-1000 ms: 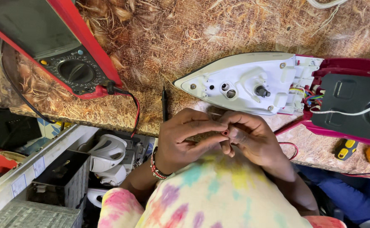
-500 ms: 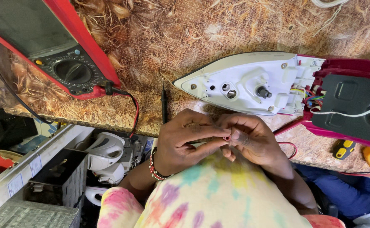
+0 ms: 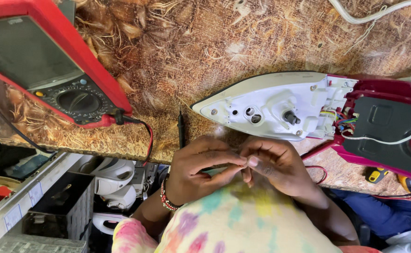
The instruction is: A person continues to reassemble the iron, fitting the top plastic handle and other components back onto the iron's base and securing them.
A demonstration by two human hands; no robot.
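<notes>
1. While the head view looks straight down, the left hand [image 3: 201, 168] and the right hand [image 3: 273, 164] meet at the near edge of the worktop [image 3: 205, 51], fingertips touching each other
2. The fingers [image 3: 231, 161] of the left hand are pressed together against the right thumb, pinching something too small to make out; the right fingers curl inward around the same spot
3. A beaded bracelet [image 3: 165, 197] circles the left wrist
4. Just beyond the hands lies an opened clothes iron [image 3: 271, 105], white inner shell up, coloured wires showing at its magenta rear
5. A red multimeter [image 3: 51, 65] rests far left, its black probe [image 3: 181, 126] lying between meter and iron
</notes>
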